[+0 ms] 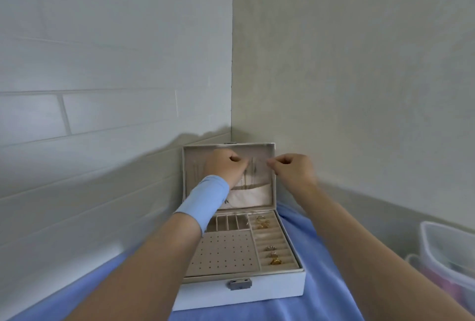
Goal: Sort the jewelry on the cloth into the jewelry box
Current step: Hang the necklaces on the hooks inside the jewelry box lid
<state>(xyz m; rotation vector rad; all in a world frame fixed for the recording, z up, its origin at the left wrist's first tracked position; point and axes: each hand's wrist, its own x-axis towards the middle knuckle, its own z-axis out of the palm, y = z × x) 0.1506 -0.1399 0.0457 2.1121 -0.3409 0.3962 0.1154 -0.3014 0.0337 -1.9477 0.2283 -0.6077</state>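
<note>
surface: blue cloth (282, 313); room: tiled wall (102, 115) corner; jewelry box (277, 285) open

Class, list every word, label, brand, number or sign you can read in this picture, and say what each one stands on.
None: no text can be read anywhere.
The jewelry box shows only a plain metal clasp on its white front, no lettering.
The walls and blue cloth are bare of print.
The plastic bins are too blurred to tell.

L hand (226, 167), R hand (293, 170) up, fingers (273, 162) curled
</note>
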